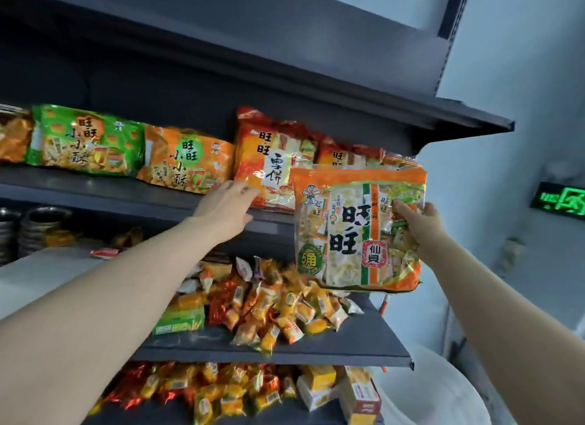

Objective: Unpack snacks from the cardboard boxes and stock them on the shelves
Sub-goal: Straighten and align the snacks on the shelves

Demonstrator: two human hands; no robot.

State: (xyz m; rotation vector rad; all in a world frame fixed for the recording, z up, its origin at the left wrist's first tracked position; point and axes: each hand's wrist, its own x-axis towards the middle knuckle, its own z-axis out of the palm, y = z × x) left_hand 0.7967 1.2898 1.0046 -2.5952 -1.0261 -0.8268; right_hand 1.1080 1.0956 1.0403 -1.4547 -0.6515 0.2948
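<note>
Right hand (418,222) grips one orange-green plastic snack bag (357,231) beyond dark shelf edge (126,200); left hand (226,208), fingers extended, touches one red bag (269,159)

Shop: dark retail shelves (202,200) stocked with packaged snacks (88,140).

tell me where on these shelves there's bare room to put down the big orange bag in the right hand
Bare strip on the upper shelf in front of the green bag. Bare front and right end of the middle shelf, beside the loose candy pile. Crowded: the upper shelf's right end, where red bags stand behind the orange bag and the left hand reaches.
</note>
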